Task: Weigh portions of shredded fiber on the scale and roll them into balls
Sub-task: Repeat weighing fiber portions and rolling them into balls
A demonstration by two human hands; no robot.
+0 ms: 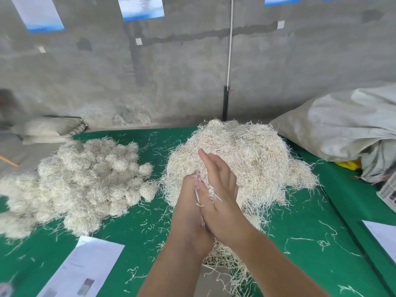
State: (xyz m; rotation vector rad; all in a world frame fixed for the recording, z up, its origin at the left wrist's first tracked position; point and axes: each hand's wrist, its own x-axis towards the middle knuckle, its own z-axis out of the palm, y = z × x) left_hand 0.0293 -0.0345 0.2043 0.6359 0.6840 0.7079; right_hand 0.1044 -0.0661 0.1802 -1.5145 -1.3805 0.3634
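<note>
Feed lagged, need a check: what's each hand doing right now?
Left hand: fingers curled around the fiber portion.
Right hand: fingers straight, pressing the same portion.

A loose pale fiber heap [246, 159] sits right of piled rolled balls [90, 181] on green cloth [300, 243]
</note>
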